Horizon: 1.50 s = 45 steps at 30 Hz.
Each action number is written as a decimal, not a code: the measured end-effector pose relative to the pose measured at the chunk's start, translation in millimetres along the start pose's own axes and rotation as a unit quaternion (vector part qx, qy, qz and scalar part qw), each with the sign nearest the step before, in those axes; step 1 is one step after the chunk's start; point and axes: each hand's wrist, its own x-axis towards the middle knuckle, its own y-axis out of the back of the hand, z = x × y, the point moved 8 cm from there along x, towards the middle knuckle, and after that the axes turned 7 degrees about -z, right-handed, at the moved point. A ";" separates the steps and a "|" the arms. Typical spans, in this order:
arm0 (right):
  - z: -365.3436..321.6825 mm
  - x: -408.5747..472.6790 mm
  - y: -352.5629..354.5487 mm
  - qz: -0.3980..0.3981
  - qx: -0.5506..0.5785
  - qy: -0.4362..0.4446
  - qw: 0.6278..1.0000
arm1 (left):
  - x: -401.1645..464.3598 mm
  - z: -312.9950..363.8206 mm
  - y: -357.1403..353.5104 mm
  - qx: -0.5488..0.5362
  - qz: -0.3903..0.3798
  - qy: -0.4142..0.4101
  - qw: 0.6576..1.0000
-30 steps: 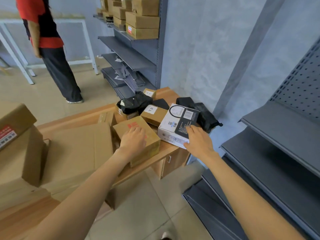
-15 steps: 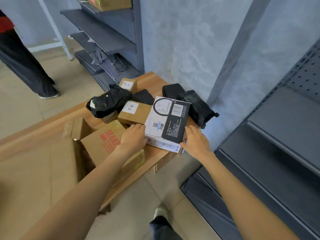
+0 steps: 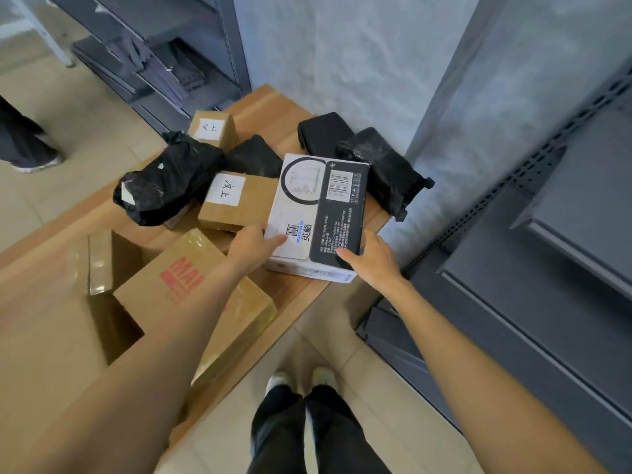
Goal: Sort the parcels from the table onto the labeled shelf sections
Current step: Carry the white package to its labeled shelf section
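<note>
Two grey metal shelf units stand around a wooden table (image 3: 273, 107): one (image 3: 178, 46) beyond its far edge, the other (image 3: 554, 268) to the right, with a pale grey wall between them and beige floor tiles below. Another person's dark trouser leg and shoe (image 3: 24, 145) show at the left of the view.

On the table lie several parcels. A white-and-black printed box (image 3: 318, 206) sits at the near right corner, its near end reaching the table's front edge. Its long axis runs from the near edge toward the far right corner, with the barcode at the far end and the printed text at the near end. The left hand (image 3: 253, 248) holds its near left edge, thumb lying on the top face. The right hand (image 3: 372, 258) holds the near right corner, thumb on the black panel and fingers tucked out of sight along the side.

Just left of the box lies a small brown carton with a white handwritten label (image 3: 236, 203). A second labelled carton (image 3: 213, 130) sits nearer the far edge. Black plastic bags lie to the left (image 3: 167, 179), in the middle (image 3: 254, 157), and at the far right edge (image 3: 383, 169). A larger carton with red print (image 3: 191, 289) lies under the left forearm at the front edge.
</note>
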 end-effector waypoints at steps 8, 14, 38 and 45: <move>23.1 16.8 -34.6 -0.008 0.261 -0.135 0.956 | 26.6 -16.0 -18.9 -0.198 -0.040 0.087 0.976; 32.6 17.3 -47.4 -0.013 0.305 -0.160 0.939 | 29.7 -18.6 -25.3 -0.150 -0.042 0.103 0.982; -101.0 -20.7 160.8 0.026 0.172 -0.084 0.981 | -74.4 155.7 91.0 0.100 0.039 -0.354 0.929; -131.5 -47.6 188.9 0.048 0.258 -0.019 0.965 | -79.8 192.4 140.3 0.128 0.067 -0.344 0.928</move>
